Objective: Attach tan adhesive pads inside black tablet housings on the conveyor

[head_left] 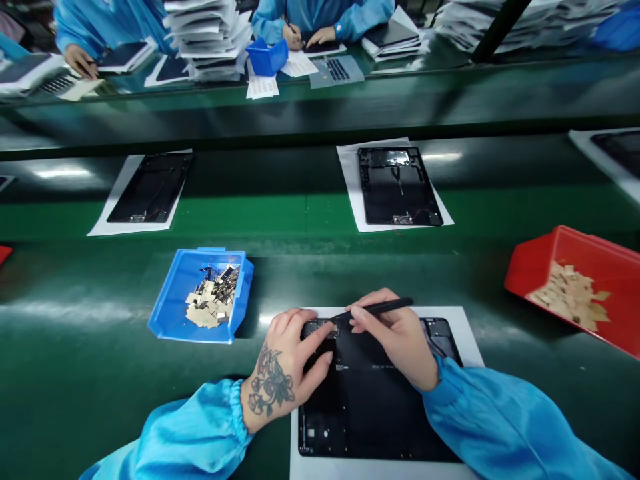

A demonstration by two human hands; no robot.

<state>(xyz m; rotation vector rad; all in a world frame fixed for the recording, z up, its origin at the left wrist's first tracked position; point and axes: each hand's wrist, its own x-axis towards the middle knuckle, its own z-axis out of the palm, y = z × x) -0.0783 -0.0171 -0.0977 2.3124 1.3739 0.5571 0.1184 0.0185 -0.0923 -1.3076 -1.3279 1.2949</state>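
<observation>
A black tablet shell (385, 407) lies inner side up on a white sheet (473, 337) in front of me. My left hand (287, 367) rests on its upper left corner, fingers apart, with the index fingertip beside a small fitting near the top edge. In my right hand (395, 337) is a slim black pair of tweezers (385, 307), gripped between thumb and fingers. Its tip points left and down to the spot by my left index finger. What, if anything, the tip pinches is too small to make out.
A blue bin (167, 303) of small tan and dark pieces stands left; a red bin (530, 263) of tan pieces stands right. Beyond lie tablet shells (150, 190) (400, 190) on white sheets. Across the bench, co-workers' hands (320, 37) work near paper stacks (205, 40).
</observation>
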